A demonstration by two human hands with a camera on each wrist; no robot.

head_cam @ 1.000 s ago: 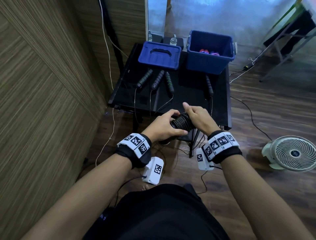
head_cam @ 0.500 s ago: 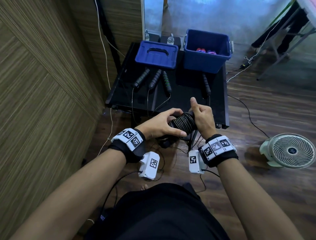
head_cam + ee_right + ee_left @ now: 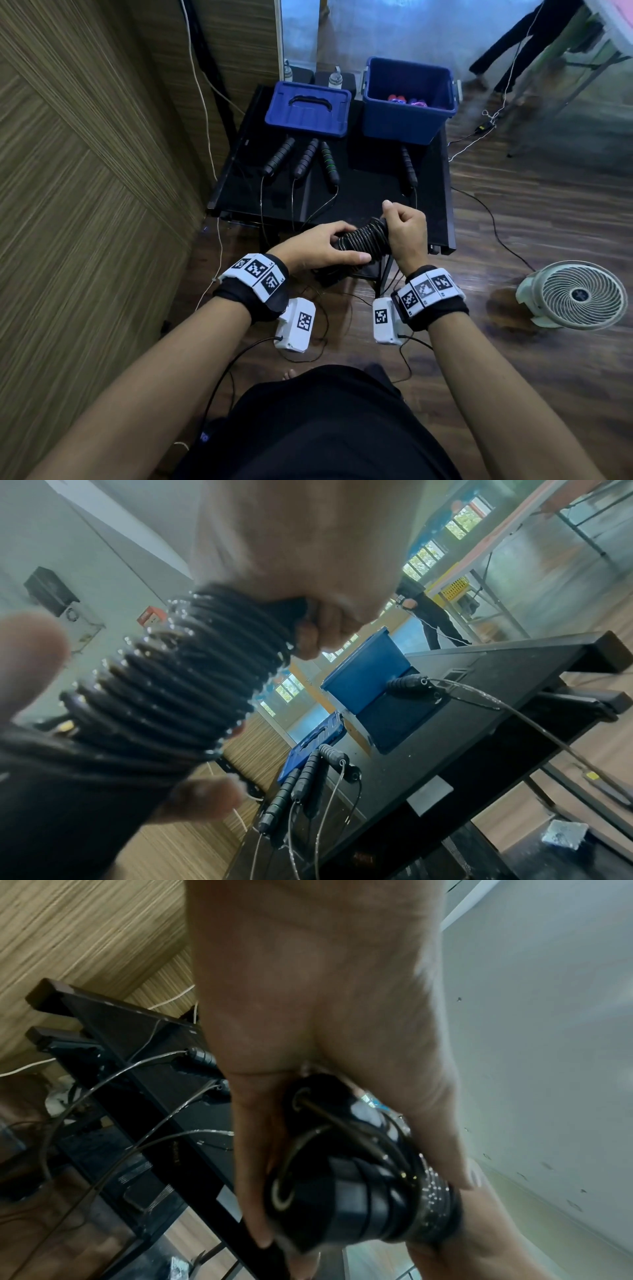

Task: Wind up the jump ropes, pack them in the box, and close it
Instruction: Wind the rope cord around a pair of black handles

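Observation:
Both hands hold a black jump rope point(image 3: 363, 240) wound in tight coils round its handles, in front of the black table point(image 3: 363, 202). My left hand point(image 3: 317, 247) grips the left end of the bundle point(image 3: 363, 1191). My right hand point(image 3: 406, 230) pinches the right end of the bundle point(image 3: 192, 674), thumb raised. Several more black rope handles point(image 3: 310, 159) lie on the table, their cords hanging over the front edge, and another handle point(image 3: 409, 168) lies at the right. The open blue box point(image 3: 409, 102) stands at the back right with coloured items inside. Its blue lid point(image 3: 308, 109) lies at the back left.
A wood-panelled wall point(image 3: 85, 171) runs close along the left. A white floor fan point(image 3: 575, 294) stands on the wooden floor at the right. Cables trail over the floor point(image 3: 486, 219) beside the table. Two small bottles point(image 3: 335, 78) stand behind the lid.
My right hand has turned over the end of the bundle, its thumb now raised above the coils. The left hand keeps its grip. The head view has shifted slightly.

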